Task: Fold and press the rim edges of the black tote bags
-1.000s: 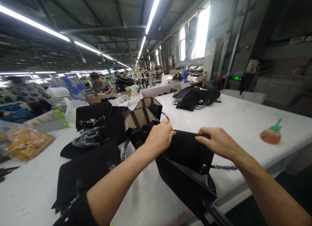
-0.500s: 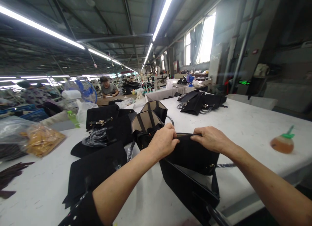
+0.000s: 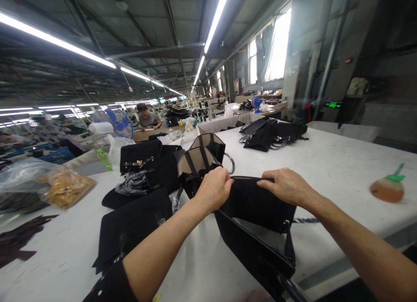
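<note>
A black handbag (image 3: 257, 206) stands with its mouth spread wide on the white table, its pale inside partly showing. My left hand (image 3: 215, 187) pinches the upper left end of the bag's far edge, fingers closed. At the right part of that same edge, my right hand (image 3: 285, 184) grips with thumb in front and fingers curled behind. Just beyond my left hand, open black bags with beige lining (image 3: 192, 160) stand upright. A plastic-wrapped handle (image 3: 306, 220) sticks out to the right, below my right hand.
Black bags with gold clasps (image 3: 140, 163) and flat black pieces (image 3: 133, 224) lie on the left. More black bags (image 3: 270, 134) rest farther back. An orange-brown container with green top (image 3: 387, 187) stands right. A fan (image 3: 119, 123) and a person (image 3: 148, 117) are behind.
Both hands keep their hold on the bag's edge, nearly in the same place. The surroundings sit slightly farther right as the view turns a little left.
</note>
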Demonstrator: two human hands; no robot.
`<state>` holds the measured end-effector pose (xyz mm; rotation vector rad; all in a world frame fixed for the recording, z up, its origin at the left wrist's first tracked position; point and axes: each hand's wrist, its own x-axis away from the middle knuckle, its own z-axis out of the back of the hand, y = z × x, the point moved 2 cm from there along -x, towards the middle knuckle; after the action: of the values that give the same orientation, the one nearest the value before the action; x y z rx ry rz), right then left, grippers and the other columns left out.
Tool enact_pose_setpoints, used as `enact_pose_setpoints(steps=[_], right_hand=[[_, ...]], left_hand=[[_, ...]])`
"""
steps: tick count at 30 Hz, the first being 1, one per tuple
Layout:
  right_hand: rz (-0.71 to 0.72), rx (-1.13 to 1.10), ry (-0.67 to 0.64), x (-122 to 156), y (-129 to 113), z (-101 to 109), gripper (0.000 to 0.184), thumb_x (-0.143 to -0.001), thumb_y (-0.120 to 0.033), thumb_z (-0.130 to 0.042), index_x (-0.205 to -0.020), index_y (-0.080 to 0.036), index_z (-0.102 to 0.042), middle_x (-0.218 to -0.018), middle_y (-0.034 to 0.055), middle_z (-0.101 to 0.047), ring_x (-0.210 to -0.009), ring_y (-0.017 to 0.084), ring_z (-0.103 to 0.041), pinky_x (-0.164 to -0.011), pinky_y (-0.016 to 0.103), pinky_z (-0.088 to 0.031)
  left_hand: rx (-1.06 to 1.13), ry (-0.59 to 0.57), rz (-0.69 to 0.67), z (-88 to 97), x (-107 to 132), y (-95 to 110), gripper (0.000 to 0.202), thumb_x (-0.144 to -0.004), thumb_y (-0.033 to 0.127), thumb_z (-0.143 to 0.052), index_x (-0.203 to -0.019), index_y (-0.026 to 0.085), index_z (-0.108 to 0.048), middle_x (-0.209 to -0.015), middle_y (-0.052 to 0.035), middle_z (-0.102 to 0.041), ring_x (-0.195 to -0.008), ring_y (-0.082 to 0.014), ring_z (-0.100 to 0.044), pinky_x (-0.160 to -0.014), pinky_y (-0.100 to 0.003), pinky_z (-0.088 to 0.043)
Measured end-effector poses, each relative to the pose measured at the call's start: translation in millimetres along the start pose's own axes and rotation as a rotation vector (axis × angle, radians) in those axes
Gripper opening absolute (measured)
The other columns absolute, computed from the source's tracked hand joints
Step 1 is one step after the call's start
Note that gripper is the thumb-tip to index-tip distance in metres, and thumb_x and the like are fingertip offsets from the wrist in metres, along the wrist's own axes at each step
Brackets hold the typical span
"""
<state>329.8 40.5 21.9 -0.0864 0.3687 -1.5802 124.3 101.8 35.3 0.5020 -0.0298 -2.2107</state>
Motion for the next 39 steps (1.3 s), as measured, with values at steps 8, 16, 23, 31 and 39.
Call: enact_pose_setpoints(steps=[8, 16, 23, 31, 39], right_hand=[[0.008, 0.015, 0.001, 4.3, -3.0, -0.9, 0.034, -0.087, -0.048, -0.046, -0.080, -0.027, -0.071, -0.070, 0.0034, -0.068, -0.069, 0.020, -0.059, -0.059, 0.028, -0.034], [0.091, 0.055, -0.005, -1.9, -25.6, 8.3, 0.040, -0.081, -0.044, -0.054, -0.115, -0.027, -0.064, -0.098, 0.0064, -0.072, -0.086, 0.024, -0.064, -0.065, 0.029, -0.038], [0.218, 0.031, -0.079, -36.2, -58.3, 1.8, 0.027, -0.086, -0.035, -0.048, -0.084, -0.024, -0.072, -0.079, 0.0039, -0.072, -0.075, 0.019, -0.063, -0.060, 0.027, -0.035], [0.199, 0.045, -0.122, -19.3, -44.8, 6.2, 0.023, -0.082, -0.032, -0.052, -0.074, -0.024, -0.071, -0.071, 0.0035, -0.069, -0.069, 0.018, -0.060, -0.059, 0.027, -0.035], [0.101, 0.029, -0.164, -22.8, -35.5, 7.3, 0.023, -0.082, -0.031, -0.050, -0.071, -0.020, -0.067, -0.064, 0.0027, -0.062, -0.062, 0.016, -0.053, -0.055, 0.027, -0.031]], left_hand=[[-0.087, -0.012, -0.035, 0.4, -3.3, 2.0, 0.016, -0.088, 0.028, -0.048, -0.076, 0.019, -0.053, -0.085, -0.0047, -0.062, -0.077, -0.0190, -0.059, -0.069, -0.031, -0.043], [-0.112, -0.018, -0.040, -1.9, -5.2, 3.7, 0.012, -0.087, 0.025, -0.047, -0.079, 0.019, -0.054, -0.088, -0.0055, -0.063, -0.079, -0.0202, -0.060, -0.069, -0.032, -0.044], [0.064, 0.009, 0.031, -0.7, 1.1, -2.9, 0.020, -0.076, 0.030, -0.062, -0.089, 0.021, -0.050, -0.084, -0.0011, -0.062, -0.076, -0.0199, -0.060, -0.067, -0.030, -0.045], [0.423, -0.444, 0.094, 3.9, 3.5, -33.5, 0.034, -0.058, 0.006, -0.058, -0.090, 0.018, -0.057, -0.080, -0.0001, -0.067, -0.069, -0.0161, -0.063, -0.053, -0.022, -0.042], [0.585, -0.340, 0.105, -11.9, -21.7, -49.8, 0.024, -0.056, 0.006, -0.060, -0.078, 0.015, -0.065, -0.073, 0.0016, -0.068, -0.065, -0.0129, -0.060, -0.056, -0.020, -0.043]])
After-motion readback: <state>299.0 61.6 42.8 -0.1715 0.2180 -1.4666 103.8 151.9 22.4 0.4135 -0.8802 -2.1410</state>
